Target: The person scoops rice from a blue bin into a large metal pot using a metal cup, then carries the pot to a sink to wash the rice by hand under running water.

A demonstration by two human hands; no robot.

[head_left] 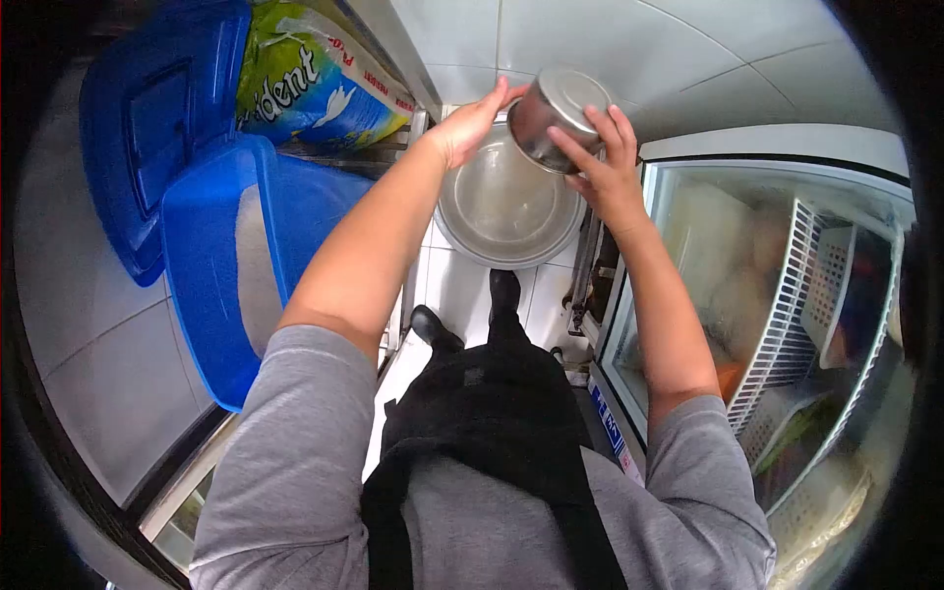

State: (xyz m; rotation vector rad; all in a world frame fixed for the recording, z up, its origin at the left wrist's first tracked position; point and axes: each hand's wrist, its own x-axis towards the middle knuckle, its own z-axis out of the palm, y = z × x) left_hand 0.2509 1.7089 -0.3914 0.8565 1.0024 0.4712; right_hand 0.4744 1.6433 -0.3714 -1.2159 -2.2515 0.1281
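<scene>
A metal pot (559, 110) is tilted, its base facing up, above a wide round metal basin (511, 202). My right hand (612, 169) grips the pot by its side and base, fingers spread over the metal. Beside the pot's rim, on its left, is my left hand (479, 126), fingers extended and holding nothing I can see. The pot's inside is hidden. The basin is low, near the floor, and looks bare inside where it shows.
At the left stands a blue bin (211, 285) with pale grains inside and a blue lid (147, 147) behind it. A printed sack (320, 84) lies above. A glass-door fridge (728, 265) with wire racks is on the right. Black boots (503, 292) stand below.
</scene>
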